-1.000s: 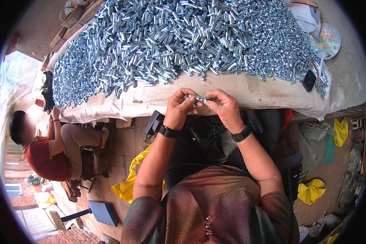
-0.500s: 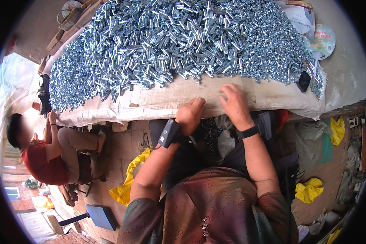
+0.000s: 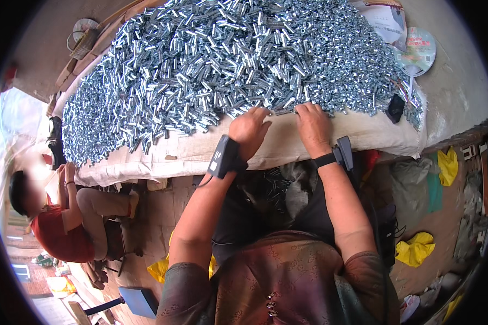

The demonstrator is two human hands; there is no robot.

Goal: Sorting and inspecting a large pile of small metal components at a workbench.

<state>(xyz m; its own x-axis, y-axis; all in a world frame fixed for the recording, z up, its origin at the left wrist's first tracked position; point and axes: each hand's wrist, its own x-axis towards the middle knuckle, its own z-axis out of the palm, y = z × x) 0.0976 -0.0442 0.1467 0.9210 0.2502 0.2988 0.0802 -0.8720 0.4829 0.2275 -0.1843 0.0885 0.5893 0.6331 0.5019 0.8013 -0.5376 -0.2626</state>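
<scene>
A wide heap of shiny metal tubes lies across the cloth-covered surface before me. My left hand is at the heap's near edge, its fingers curled and its thumb pointing right. Just to its right, my right hand reaches the same edge with fingers bent down and close together. A few tubes lie in the gap between the two sets of fingertips. Whatever either hand grips is too small or hidden to name. Smaller metal nut-like pieces spread over the heap's right side.
A round hand fan and a white bag lie at the far right, with a black object nearer. At left sits another person in red. Yellow bags are on the floor. A wicker basket stands far left.
Both hands have moved forward from the bare cloth to the heap's near edge. My right hand has come down, its fingers now against the tubes. The view has shifted slightly.
</scene>
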